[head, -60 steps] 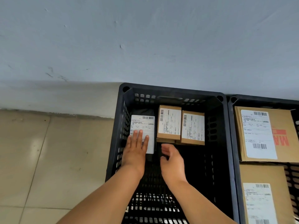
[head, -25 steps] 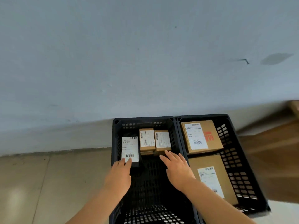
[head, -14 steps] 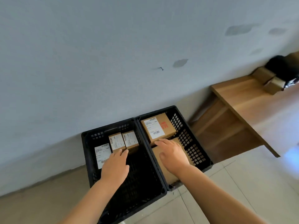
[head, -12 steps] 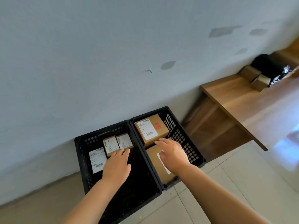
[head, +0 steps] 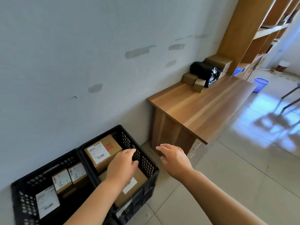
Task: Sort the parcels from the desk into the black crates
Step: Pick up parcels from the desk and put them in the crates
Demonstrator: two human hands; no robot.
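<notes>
Both hands empty, fingers relaxed and loosely spread. Left hand (head: 121,166) over the right crate (head: 146,161), above two large labelled boxes (head: 103,151). Right hand (head: 174,157) past that crate, over the floor. Left crate (head: 21,202) holds small parcels (head: 62,181). Remaining parcels (head: 194,81) sit at the surface's (head: 203,108) far end beside a black bag (head: 202,71).

Perforated plastic crates (head: 142,159); wood-grain desk (head: 203,104); cardboard parcels (head: 103,150).
</notes>
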